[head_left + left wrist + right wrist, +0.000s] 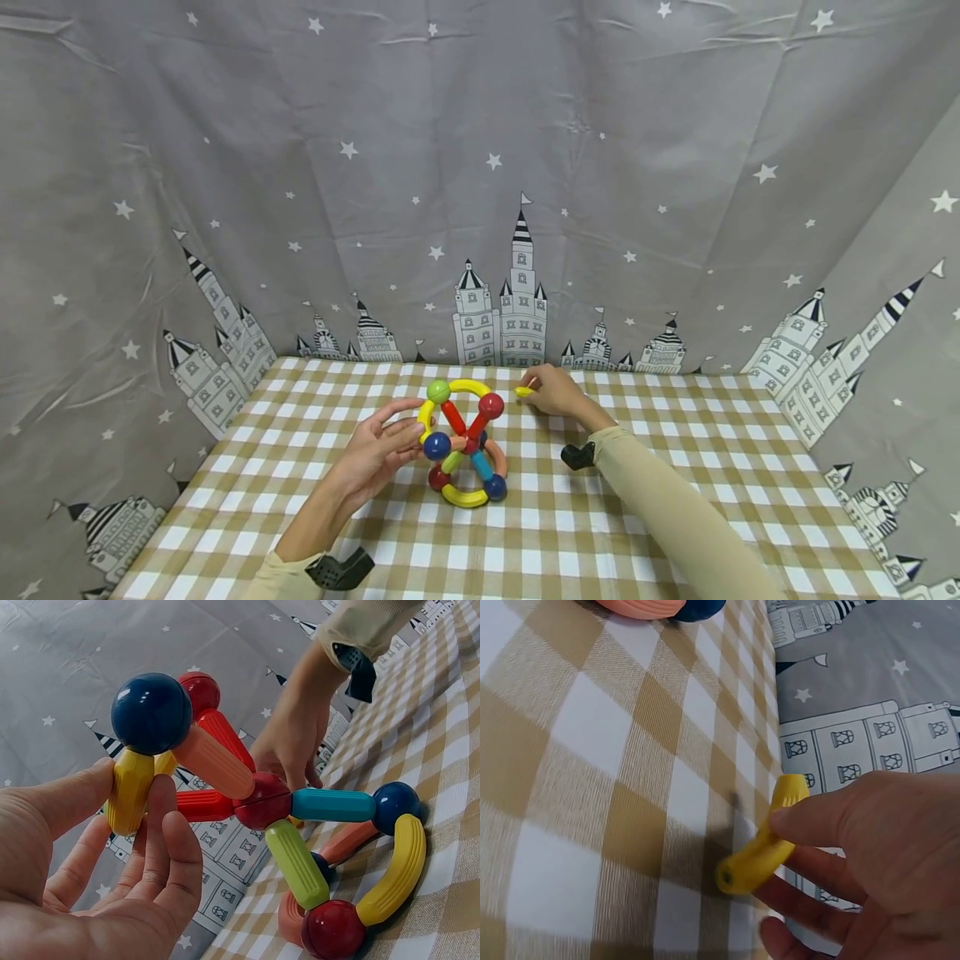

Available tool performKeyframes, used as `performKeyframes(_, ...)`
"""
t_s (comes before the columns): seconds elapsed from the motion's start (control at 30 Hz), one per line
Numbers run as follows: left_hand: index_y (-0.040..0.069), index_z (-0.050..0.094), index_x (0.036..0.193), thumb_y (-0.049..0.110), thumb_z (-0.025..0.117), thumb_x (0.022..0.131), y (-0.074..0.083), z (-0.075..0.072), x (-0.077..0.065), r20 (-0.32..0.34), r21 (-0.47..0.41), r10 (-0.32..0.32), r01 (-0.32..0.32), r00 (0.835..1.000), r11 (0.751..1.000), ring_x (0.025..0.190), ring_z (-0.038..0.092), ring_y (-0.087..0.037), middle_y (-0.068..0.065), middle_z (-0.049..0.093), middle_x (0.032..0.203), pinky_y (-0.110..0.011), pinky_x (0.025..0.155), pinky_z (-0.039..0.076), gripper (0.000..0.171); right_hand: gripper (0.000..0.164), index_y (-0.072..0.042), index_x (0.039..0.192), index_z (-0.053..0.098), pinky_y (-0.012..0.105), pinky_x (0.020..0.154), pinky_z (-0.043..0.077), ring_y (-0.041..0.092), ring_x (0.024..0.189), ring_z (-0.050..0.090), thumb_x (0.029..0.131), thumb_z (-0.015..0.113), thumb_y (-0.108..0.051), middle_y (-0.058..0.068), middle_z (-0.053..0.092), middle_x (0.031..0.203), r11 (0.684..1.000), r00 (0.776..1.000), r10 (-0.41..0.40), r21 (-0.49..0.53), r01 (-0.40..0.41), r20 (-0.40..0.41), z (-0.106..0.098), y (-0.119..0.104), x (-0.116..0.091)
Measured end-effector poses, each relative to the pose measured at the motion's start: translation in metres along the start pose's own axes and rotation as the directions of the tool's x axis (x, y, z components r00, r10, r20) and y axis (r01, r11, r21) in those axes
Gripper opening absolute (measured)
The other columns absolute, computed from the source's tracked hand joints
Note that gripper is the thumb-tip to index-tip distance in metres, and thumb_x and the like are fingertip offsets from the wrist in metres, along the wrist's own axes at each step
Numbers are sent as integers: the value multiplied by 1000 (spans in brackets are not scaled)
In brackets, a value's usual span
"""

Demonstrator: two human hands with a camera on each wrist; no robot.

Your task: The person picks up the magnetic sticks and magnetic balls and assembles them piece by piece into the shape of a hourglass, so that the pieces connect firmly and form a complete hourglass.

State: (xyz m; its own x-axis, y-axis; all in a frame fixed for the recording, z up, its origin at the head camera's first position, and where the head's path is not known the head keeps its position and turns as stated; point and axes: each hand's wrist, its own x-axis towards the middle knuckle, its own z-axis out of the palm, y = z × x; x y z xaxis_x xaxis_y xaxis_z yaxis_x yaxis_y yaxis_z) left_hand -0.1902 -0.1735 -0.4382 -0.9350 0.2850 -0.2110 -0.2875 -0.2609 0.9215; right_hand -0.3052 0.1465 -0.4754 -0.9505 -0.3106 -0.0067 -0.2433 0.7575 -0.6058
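A wheel-like toy of coloured balls and rods (471,444) stands upright on the table, its spokes meeting at a red centre ball (262,800). My left hand (378,450) pinches a curved yellow rod (131,791) on the toy's left side, between thumb and fingers, just below a dark blue ball (152,712). To the right of the toy and apart from it, my right hand (553,390) pinches a loose curved yellow rod (761,847) just above the cloth. A green ball (438,392) and a red ball (491,406) top the toy, joined by a yellow arc.
A brown and white checked cloth (600,533) covers the table. Behind it hangs a grey curtain (630,167) printed with stars and castles, meeting the table's far edge.
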Motion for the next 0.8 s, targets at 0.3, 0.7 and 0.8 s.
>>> performKeyframes(0.3, 7, 49, 143, 7, 69, 98, 1, 1, -2, -7, 6, 0, 0, 1000, 1000, 89, 69, -20, -10, 69, 115, -37, 88, 58, 50, 17, -9, 101, 73, 45, 90, 55, 23, 94, 72, 87, 78, -3, 8, 75, 105, 995, 996, -94, 19, 94, -11, -20, 1, -23)
performKeyframes(0.7, 5, 46, 146, 5, 69, 98, 0, 2, -1, -30, -7, -10, 9, 1000, 1000, 92, 70, -21, -9, 69, 113, -34, 85, 58, 53, 25, -9, 119, 70, 56, 68, 59, 29, 93, 70, 94, 74, -6, 15, 71, 113, 905, 994, -74, 424, 34, 77, -36, -2, -60)
performKeyframes(0.8, 6, 47, 146, 6, 69, 98, 1, 3, 0, -31, -10, -9, 9, 999, 1000, 93, 70, -21, -10, 70, 115, -34, 86, 58, 52, 27, -10, 122, 70, 59, 72, 58, 27, 90, 70, 95, 74, -10, 15, 70, 115, 880, 996, -64, 475, 24, 67, -41, -7, -70)
